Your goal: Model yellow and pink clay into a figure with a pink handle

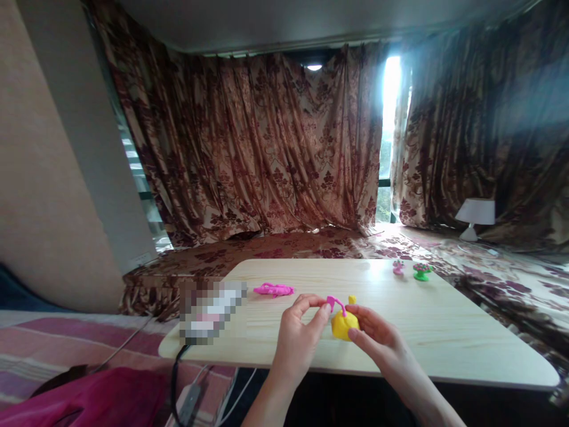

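My right hand [376,335] grips a yellow clay lump [343,324] with a small yellow nub on top, held just above the pale wooden table [444,332]. My left hand [300,332] pinches a thin pink clay strip [335,303] between thumb and forefinger, and the strip curves down onto the yellow lump. Both hands meet near the table's front edge, a little left of centre.
A flat pink clay piece [274,289] lies on the table to the left, beside a blurred-out object [211,311]. Two small clay figures, one pink [398,267] and one green-and-pink [422,271], stand at the far right. A white lamp [475,216] sits on the patterned ledge under the curtains.
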`<state>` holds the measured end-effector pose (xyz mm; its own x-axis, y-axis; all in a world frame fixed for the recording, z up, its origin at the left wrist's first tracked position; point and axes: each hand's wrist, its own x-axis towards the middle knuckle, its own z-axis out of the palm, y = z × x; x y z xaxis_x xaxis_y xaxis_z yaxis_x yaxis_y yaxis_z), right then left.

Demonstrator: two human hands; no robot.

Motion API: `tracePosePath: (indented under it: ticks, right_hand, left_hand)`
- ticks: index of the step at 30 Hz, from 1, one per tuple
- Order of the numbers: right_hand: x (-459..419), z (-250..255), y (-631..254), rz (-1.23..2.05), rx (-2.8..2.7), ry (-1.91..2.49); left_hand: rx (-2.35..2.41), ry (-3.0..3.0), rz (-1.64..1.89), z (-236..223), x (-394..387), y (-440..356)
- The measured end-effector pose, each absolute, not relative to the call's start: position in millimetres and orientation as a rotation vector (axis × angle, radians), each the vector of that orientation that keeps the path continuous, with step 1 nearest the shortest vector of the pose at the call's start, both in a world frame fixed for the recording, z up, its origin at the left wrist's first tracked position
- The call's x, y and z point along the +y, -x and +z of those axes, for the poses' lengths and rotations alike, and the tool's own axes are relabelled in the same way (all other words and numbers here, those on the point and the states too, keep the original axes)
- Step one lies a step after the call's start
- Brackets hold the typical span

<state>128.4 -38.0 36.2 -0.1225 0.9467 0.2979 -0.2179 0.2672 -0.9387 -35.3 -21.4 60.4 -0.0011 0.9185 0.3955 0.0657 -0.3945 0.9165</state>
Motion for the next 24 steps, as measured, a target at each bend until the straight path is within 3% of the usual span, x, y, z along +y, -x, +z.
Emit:
tracePosePath:
  ticks: [24]
  right_hand:
    - [-39.4,37.9,-129.7,1.180,-1.245,0.781]
  left_hand:
    - [0.972,-1.374,1.402,63.1,-29.6,36.3]
